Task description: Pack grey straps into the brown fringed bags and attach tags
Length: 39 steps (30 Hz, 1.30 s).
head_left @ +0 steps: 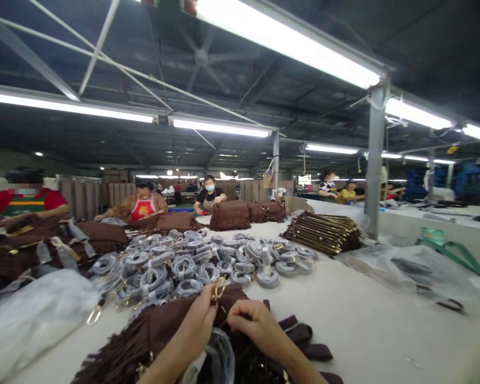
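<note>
- We see the white desk (364, 314) under a heap of plastic-wrapped coiled straps (200, 256) and spreading out to its right.
- On the heap's near side we have a fringed brown piece (148, 328).
- Beyond the heap's right end lies a stack of gold-edged brown parts (322, 233).
- Before the heap, our right hand (252, 322) curls its fingers; we cannot tell whether that grip pinches anything.
- Beside it, our left hand (202, 312) pinches a gold-coloured clasp (218, 290) at the heap's near edge.
</note>
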Motion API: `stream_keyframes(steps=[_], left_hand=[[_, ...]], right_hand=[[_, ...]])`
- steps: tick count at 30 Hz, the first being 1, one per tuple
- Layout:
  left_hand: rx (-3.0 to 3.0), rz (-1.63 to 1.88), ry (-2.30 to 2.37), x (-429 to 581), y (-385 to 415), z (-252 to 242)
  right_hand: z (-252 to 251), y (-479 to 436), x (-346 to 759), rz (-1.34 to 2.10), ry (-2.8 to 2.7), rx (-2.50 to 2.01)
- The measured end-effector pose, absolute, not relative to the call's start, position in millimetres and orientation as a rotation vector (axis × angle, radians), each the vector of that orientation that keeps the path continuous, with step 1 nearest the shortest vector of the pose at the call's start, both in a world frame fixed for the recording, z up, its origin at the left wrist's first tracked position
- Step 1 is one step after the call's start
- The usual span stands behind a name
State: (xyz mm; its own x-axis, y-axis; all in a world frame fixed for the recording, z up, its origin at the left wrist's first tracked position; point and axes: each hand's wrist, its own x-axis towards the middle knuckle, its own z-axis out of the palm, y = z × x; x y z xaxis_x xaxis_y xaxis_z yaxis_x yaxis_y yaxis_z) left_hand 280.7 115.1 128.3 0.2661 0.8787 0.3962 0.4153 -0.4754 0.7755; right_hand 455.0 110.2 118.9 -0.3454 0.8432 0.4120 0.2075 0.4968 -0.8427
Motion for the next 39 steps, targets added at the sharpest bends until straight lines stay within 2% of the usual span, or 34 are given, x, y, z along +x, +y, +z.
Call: stream_keyframes(steps=[9, 16, 27, 30, 34, 39], left_hand=[[2.052, 1.150, 1.242, 281, 109, 118], [2.215, 1.319, 1.232, 284, 99, 106], [1.812, 1.209, 1.120, 288, 100, 130], [1.858, 1.127, 1.192, 279, 105, 138], [1.964, 1.207, 1.328, 279, 105, 151], [1.471, 1.230, 1.097, 300, 100, 153]], right_hand=[[122, 116, 449, 0.916, -1.790, -0.946], [119, 116, 449, 0.950, -1.765, -0.728], [118, 110, 454, 0.957, -1.708, -0.747], [115, 110, 460, 1.046, -1.601, -0.748], [113, 109, 464, 1.179, -1.441, -0.698], [117, 95, 469, 1.470, -1.219, -0.536]])
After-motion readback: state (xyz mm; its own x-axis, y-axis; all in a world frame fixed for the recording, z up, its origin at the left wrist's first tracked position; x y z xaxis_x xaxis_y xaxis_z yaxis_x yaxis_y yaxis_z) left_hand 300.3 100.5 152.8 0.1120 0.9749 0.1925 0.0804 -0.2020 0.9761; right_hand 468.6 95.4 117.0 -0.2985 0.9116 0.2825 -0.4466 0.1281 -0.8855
